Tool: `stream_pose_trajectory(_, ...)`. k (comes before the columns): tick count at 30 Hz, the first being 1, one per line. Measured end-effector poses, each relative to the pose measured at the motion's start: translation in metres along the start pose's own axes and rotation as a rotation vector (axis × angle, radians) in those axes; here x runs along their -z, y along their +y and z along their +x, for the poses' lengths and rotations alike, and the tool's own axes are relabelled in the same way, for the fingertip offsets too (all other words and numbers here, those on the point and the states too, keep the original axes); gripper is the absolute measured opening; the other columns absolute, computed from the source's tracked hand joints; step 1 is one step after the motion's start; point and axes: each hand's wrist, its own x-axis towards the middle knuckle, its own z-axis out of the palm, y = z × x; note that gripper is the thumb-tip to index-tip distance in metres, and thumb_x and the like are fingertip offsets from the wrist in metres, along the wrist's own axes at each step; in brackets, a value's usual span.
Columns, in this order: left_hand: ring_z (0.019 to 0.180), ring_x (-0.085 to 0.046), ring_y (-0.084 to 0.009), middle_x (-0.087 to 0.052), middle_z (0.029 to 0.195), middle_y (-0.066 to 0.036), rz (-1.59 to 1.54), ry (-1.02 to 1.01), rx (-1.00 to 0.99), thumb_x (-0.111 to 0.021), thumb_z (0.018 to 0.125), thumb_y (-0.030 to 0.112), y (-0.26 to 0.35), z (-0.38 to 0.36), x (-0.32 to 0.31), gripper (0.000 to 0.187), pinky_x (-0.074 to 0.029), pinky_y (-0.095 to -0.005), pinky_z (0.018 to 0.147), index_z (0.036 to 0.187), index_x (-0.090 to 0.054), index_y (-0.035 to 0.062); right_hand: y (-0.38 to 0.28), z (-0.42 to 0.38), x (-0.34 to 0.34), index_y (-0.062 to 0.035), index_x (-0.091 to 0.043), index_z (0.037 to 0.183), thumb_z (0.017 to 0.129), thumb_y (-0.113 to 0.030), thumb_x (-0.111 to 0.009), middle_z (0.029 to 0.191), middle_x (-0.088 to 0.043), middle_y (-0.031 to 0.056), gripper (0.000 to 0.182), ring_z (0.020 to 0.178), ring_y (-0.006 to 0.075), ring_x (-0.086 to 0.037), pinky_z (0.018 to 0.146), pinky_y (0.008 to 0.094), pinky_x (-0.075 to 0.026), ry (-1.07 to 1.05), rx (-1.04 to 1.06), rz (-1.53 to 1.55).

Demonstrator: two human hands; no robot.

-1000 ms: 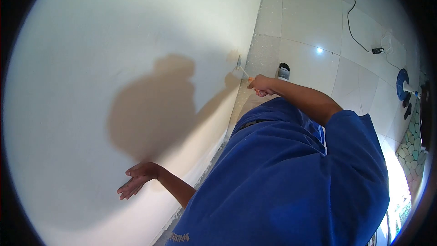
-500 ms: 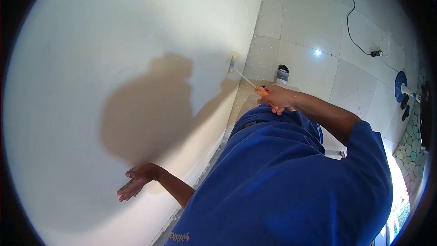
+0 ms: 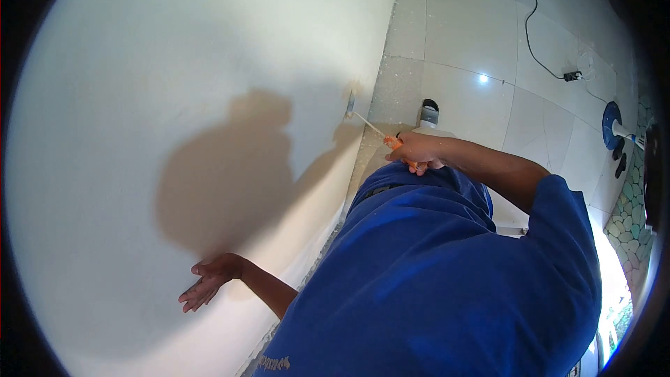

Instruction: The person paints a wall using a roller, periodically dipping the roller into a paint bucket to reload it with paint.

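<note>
My right hand (image 3: 419, 151) is wrapped round the orange handle of a small paint roller (image 3: 389, 142). From the handle a thin pale rod runs up and left to the roller head (image 3: 350, 104), which lies against the lower part of the pale wall (image 3: 139, 84), close to the floor edge. At the lower left, my left hand (image 3: 211, 281) is held out beside the wall with its fingers apart and nothing in them. Whether it touches the wall I cannot tell.
Pale floor tiles (image 3: 467, 28) lie right of the wall. My sandalled foot (image 3: 429, 113) stands on them. A black cable (image 3: 528, 35) runs to a socket block (image 3: 572, 76), near a blue round base (image 3: 611, 126) and dark slippers (image 3: 620, 157).
The roller head and my right hand have shifted slightly to the left, the head a little down along the wall. My left hand has barely moved.
</note>
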Motion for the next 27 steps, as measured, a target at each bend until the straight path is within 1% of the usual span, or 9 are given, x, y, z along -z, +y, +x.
stream_pose_trajectory(2, 0.132, 0.010, -0.0356, 0.005, 0.145, -0.016, 0.010, 0.005, -0.004, -0.032, 0.085, 0.060, 0.000, 0.000, 0.000, 0.076, 0.004, -0.0543, 0.101, 0.139, -0.011, 0.0108, -0.002, 0.007, -0.002, 0.0001, -0.049, 0.067, 0.080, -0.026, -0.061, 0.052, -0.050, 0.0080, 0.031, 0.035, 0.0141, -0.046, 0.032, 0.0259, -0.040, 0.025, -0.004, -0.002)
stream_pose_trajectory(4, 0.133, 0.010, -0.0328, 0.004, 0.145, -0.013, -0.046, 0.009, 0.004, -0.040, 0.086, 0.051, 0.002, 0.000, 0.000, 0.071, 0.007, -0.0504, 0.102, 0.139, -0.014, 0.0105, 0.000, 0.015, -0.002, 0.0000, -0.049, 0.064, 0.079, -0.026, -0.061, 0.052, -0.050, 0.0086, 0.033, 0.034, 0.0145, -0.045, 0.032, 0.0263, -0.039, 0.047, -0.010, -0.004)
stream_pose_trajectory(6, 0.133, 0.010, -0.0328, 0.003, 0.145, -0.014, -0.055, 0.011, 0.001, -0.040, 0.086, 0.050, 0.006, -0.001, 0.001, 0.071, 0.007, -0.0503, 0.103, 0.139, -0.014, 0.0102, 0.005, 0.026, -0.001, -0.0012, -0.045, 0.083, 0.080, -0.026, -0.061, 0.056, -0.046, 0.0046, 0.030, 0.038, 0.0101, -0.045, 0.031, 0.0219, -0.039, 0.008, -0.022, -0.002)
stream_pose_trajectory(10, 0.133, 0.010, -0.0328, 0.003, 0.145, -0.014, -0.049, 0.022, -0.016, -0.040, 0.086, 0.049, 0.001, -0.001, 0.000, 0.070, 0.006, -0.0499, 0.103, 0.138, -0.015, 0.0100, 0.007, 0.048, 0.004, -0.0001, -0.047, 0.075, 0.080, -0.026, -0.061, 0.054, -0.047, 0.0056, 0.029, 0.037, 0.0115, -0.045, 0.030, 0.0238, -0.038, 0.022, -0.027, -0.012)
stream_pose_trajectory(12, 0.133, 0.010, -0.0328, 0.003, 0.145, -0.014, -0.044, 0.027, -0.015, -0.040, 0.086, 0.049, 0.002, -0.002, 0.000, 0.070, 0.006, -0.0500, 0.103, 0.138, -0.015, 0.0102, 0.010, 0.060, 0.006, 0.0003, -0.049, 0.071, 0.080, -0.025, -0.060, 0.052, -0.047, 0.0064, 0.029, 0.036, 0.0125, -0.044, 0.030, 0.0258, -0.037, 0.048, 0.006, 0.056)
stream_pose_trajectory(16, 0.133, 0.008, -0.0327, 0.002, 0.145, -0.013, -0.018, 0.026, -0.002, -0.039, 0.086, 0.049, -0.002, -0.001, -0.001, 0.070, 0.006, -0.0498, 0.103, 0.138, -0.015, 0.0104, 0.012, 0.080, 0.010, 0.0005, -0.049, 0.074, 0.080, -0.023, -0.059, 0.051, -0.046, 0.0061, 0.026, 0.037, 0.0130, -0.046, 0.030, 0.0261, -0.037, 0.066, -0.035, 0.059)
stream_pose_trajectory(18, 0.133, 0.008, -0.0326, 0.002, 0.145, -0.013, -0.021, 0.024, 0.002, -0.038, 0.087, 0.049, -0.002, -0.001, -0.001, 0.069, 0.006, -0.0496, 0.103, 0.139, -0.014, 0.0101, 0.024, 0.100, 0.015, 0.0004, -0.050, 0.076, 0.080, -0.020, -0.058, 0.055, -0.047, 0.0066, 0.023, 0.037, 0.0134, -0.047, 0.030, 0.0264, -0.037, 0.081, -0.020, 0.063)
stream_pose_trajectory(24, 0.133, 0.008, -0.0322, 0.003, 0.145, -0.013, -0.016, 0.019, -0.003, -0.037, 0.088, 0.047, -0.003, -0.002, -0.002, 0.068, 0.005, -0.0491, 0.103, 0.139, -0.013, 0.0095, 0.043, 0.109, 0.013, 0.0006, -0.047, 0.084, 0.081, -0.020, -0.058, 0.061, -0.048, 0.0075, 0.024, 0.039, 0.0138, -0.048, 0.030, 0.0262, -0.039, 0.132, 0.064, 0.108)
stream_pose_trajectory(27, 0.133, 0.009, -0.0320, 0.003, 0.145, -0.013, -0.010, 0.011, -0.001, -0.037, 0.088, 0.046, 0.003, -0.003, 0.000, 0.067, 0.006, -0.0491, 0.103, 0.139, -0.013, 0.0088, 0.048, 0.106, 0.017, 0.0028, -0.048, 0.079, 0.080, -0.018, -0.059, 0.058, -0.047, 0.0076, 0.024, 0.041, 0.0161, -0.050, 0.031, 0.0284, -0.040, 0.146, 0.081, 0.091)
